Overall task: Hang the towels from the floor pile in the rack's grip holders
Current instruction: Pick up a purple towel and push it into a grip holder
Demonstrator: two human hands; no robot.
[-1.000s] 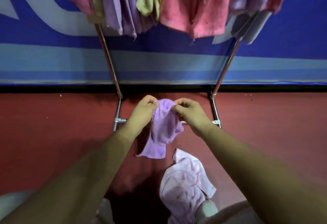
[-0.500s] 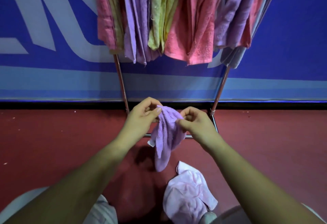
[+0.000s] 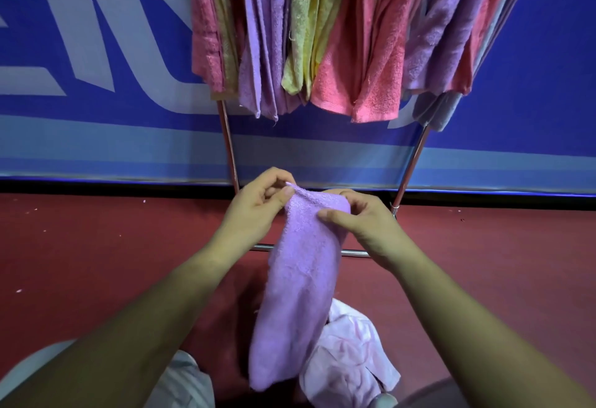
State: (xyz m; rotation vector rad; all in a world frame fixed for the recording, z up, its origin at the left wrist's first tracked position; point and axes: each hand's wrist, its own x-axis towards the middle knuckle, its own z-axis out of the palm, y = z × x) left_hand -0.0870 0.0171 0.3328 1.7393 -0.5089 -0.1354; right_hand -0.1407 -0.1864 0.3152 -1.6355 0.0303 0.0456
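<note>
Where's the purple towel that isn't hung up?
Mid-view, the purple towel hangs from the left hand and right hand pinching its top, above the pale pink towel on the floor.

Left grip (image 3: 258, 211) and right grip (image 3: 361, 224) pinch, arms outstretched.

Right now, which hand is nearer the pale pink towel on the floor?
Right. The right hand is nearly above the pale pink towel; the left hand is higher and further left. Both pinch the purple towel.
</note>
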